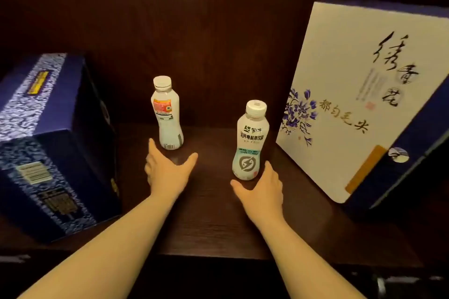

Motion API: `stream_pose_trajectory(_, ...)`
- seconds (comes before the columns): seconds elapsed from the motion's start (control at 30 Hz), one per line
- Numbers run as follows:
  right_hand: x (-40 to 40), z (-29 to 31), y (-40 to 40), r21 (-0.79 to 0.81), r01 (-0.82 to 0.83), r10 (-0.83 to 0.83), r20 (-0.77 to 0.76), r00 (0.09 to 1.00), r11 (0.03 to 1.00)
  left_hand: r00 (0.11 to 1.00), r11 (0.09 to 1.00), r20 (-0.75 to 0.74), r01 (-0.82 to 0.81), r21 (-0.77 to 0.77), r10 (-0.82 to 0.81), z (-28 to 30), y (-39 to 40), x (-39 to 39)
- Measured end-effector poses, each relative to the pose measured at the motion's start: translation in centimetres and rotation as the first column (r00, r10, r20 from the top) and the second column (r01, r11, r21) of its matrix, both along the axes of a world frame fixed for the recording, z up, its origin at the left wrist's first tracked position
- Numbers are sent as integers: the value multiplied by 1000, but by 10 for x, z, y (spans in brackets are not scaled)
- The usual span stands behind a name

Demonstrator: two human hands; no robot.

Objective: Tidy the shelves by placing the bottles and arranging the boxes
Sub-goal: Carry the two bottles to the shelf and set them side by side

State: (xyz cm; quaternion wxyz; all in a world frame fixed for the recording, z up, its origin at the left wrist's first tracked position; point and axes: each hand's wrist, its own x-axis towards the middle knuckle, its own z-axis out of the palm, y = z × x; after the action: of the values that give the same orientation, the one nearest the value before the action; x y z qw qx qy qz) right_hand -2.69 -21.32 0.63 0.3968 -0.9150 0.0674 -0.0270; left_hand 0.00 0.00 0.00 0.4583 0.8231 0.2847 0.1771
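Two white capped bottles stand upright on a dark wooden shelf (211,221). The left bottle (167,114) has an orange label patch; the right bottle (251,141) shows a grey lightning mark. My left hand (167,172) is open just in front of the left bottle, fingers spread, not touching it. My right hand (261,192) is open around the base of the right bottle, thumb and fingers close beside it. A dark blue patterned box (56,143) stands at the left. A large white box with blue flowers and calligraphy (345,94) leans at the right.
The shelf's dark back wall (218,31) rises behind the bottles. The shelf's front edge (211,256) runs below my forearms. Between the two boxes lies a stretch of bare shelf around the bottles.
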Motion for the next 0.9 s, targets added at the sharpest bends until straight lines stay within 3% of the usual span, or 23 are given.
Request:
stream_pose_trajectory(0.1,22,-10,8,113,38,-51,120,991,993,990,993,98,-109,43,104,-8,10,35)
stream_pose_trajectory(0.23,41,-15,17,210,87,-122,158,980,974,974,989,175,-147,15,143,-12,28,76)
stream_pose_trajectory(0.4,44,-16,21,214,103,-145,194,970,971,968,985,203,-162,63,146,-14,35,96)
stream_pose_trajectory(0.73,31,-4,24,197,62,-103,208,973,978,964,1000,264,6,23,-12,-6,14,55)
stream_pose_trajectory(0.9,4,8,20,280,45,-103,197,975,959,958,995,273,95,-2,-91,-3,-7,5)
